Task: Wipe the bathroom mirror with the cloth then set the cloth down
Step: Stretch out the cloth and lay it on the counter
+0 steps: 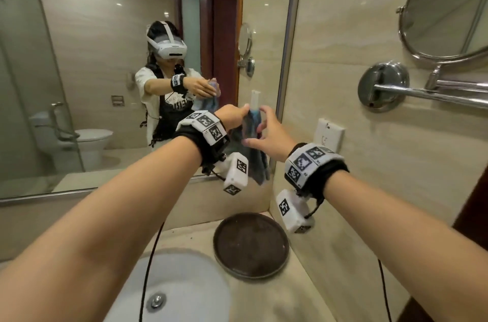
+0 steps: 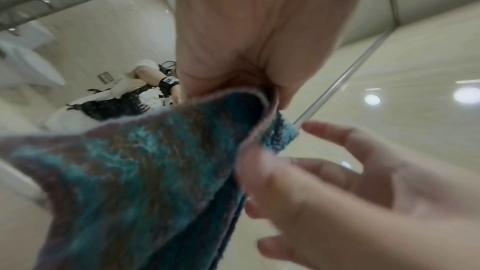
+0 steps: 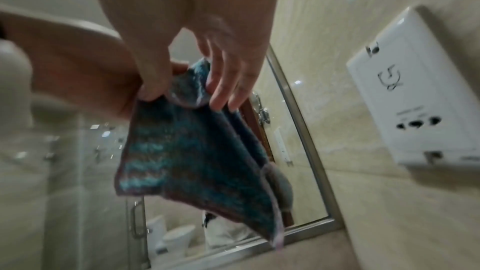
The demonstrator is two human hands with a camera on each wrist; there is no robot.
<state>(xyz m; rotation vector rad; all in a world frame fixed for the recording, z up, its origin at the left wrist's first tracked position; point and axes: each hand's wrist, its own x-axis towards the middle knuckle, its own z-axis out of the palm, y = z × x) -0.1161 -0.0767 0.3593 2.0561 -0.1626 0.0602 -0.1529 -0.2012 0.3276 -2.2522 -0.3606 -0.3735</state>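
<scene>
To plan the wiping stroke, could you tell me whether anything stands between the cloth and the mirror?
Nothing visible does. The cloth hangs from the left hand, which pinches its top, in front of the mirror near its right edge. The right hand, fingers spread, is at the cloth's right side.

Glossy beige tiles cover the wall (image 1: 369,71) right of the sink (image 1: 184,282). On the stone counter (image 1: 303,303), just right of the sink, sits a dark round tray (image 1: 250,245). Above and right of the sink hang a white socket (image 1: 328,135) and, higher, a chrome shaving mirror (image 1: 449,5).
</scene>
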